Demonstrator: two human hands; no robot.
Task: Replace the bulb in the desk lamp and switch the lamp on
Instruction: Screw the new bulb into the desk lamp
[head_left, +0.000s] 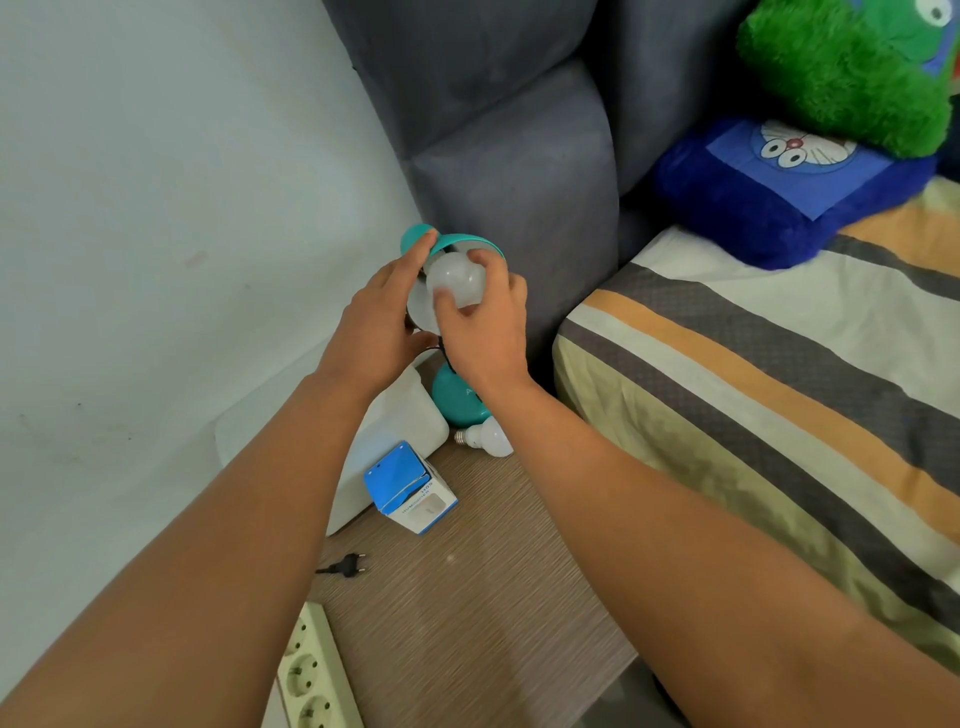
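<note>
Head view. A brown wood-grain table (467, 597) is seen between a pale wall (156, 208) on the left and a bed (753, 415) with a striped cover on the right. A grey padded headboard (519, 156) is set behind the table. On the bed a blue cushion (779, 197) is laid, with a green plush toy (841, 78) on top of it.

On the table a white box (400, 421) is placed by the wall; its contents cannot be told. Just in front of it a blue-and-white carton (410, 488) is lying with its flap open; its inside is not visible. A black plug (345, 565) is lying near the table's left edge, and a pale power strip (311, 675) is seen at the bottom left.

The teal lamp base (457, 400) is stood at the back of the table, and a spare bulb (488, 436) is lying just beside it, touching or nearly so.

The teal shade (421, 239) is gripped by the left hand (379, 322), fingers curled along its rim. A white bulb (454, 280) at the shade's mouth is pinched by the right hand (483, 322), thumb in front and fingers curled round the far side.
</note>
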